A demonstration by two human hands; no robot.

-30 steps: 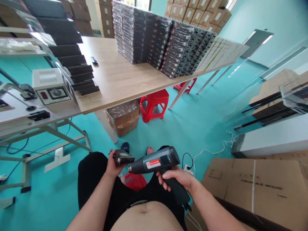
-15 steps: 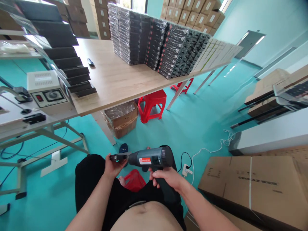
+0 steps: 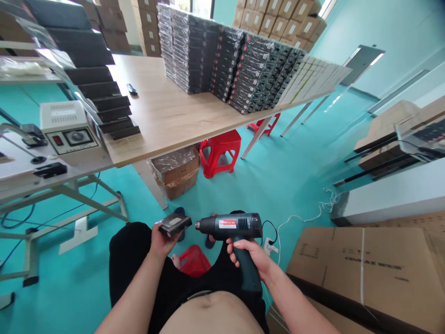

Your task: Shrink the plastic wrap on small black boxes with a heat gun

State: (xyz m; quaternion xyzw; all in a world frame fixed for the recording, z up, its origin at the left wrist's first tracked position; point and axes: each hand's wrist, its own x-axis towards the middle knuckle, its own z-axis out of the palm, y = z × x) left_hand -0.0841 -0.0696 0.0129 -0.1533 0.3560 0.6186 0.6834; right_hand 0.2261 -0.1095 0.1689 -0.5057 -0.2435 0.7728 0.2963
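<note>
Right hand [image 3: 248,253] has its fingers wrapped round the grip of the heat gun [image 3: 227,226], nozzle pointing left, probably so the hot end faces away from the holder. Just past that nozzle, the left hand [image 3: 163,241] is holding a small dark box [image 3: 175,225] by the end away from the gun, which I'd guess is to keep fingers clear of the heat.

Compared with half a second ago, the box has rolled from nearly edge-on to showing its broad face, and the gun's backed off to the right, so there's a slim gap between nozzle and box where they overlapped in view.

Below and left of the gun there's a red stool [image 3: 194,262] between the legs. The white socket [image 3: 270,246] sits just right of the gun's back end, handy for a short cord, I reckon. Big carton [image 3: 347,264] further right.

Beyond the gun is the counter [image 3: 163,120], with shiny wrapped boxes [image 3: 194,58] piled in tight columns, presumably so they stay steady. Those piles haven't changed.
</note>
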